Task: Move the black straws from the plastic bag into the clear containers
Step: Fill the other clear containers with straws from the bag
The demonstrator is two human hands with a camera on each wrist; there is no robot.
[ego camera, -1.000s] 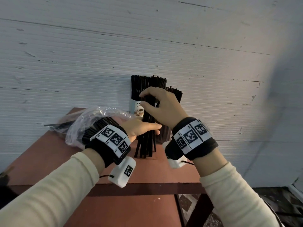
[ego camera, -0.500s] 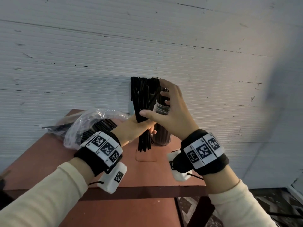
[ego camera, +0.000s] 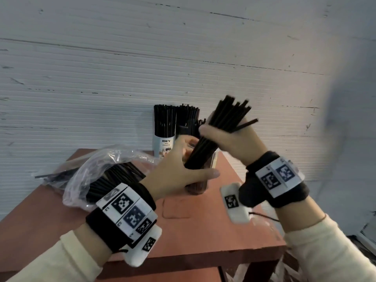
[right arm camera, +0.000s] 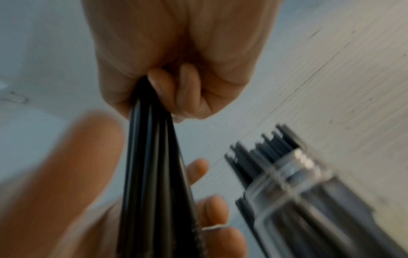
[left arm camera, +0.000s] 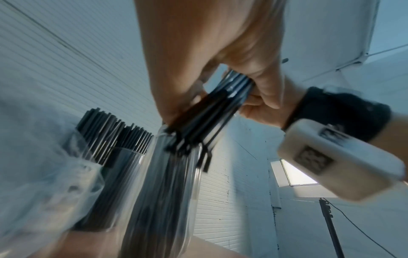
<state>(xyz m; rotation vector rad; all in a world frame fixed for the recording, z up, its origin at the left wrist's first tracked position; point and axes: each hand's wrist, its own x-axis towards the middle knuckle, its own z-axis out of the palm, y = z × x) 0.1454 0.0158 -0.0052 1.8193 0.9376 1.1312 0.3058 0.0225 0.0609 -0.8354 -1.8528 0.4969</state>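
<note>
My right hand (ego camera: 230,137) grips the upper part of a bundle of black straws (ego camera: 223,123), which leans up and to the right. My left hand (ego camera: 183,165) curls round the bundle's lower end, thumb in front and fingers behind. Right under it stands a clear container (ego camera: 198,187) partly filled with straws. In the left wrist view the bundle's (left arm camera: 212,111) lower tips sit at that container's (left arm camera: 172,183) mouth. The right wrist view shows my fingers (right arm camera: 176,83) curled round the bundle (right arm camera: 152,157). A clear plastic bag (ego camera: 101,171) with more straws lies at the left.
Two more containers packed with black straws stand at the back by the white wall, a labelled one (ego camera: 164,129) and one beside it (ego camera: 187,119). Everything rests on a small reddish-brown table (ego camera: 203,231), whose right and front edges are close.
The bundle has risen from upright on the table and tilted to the right. My right hand moved up and right with it, and my left hand followed to its lower end.
</note>
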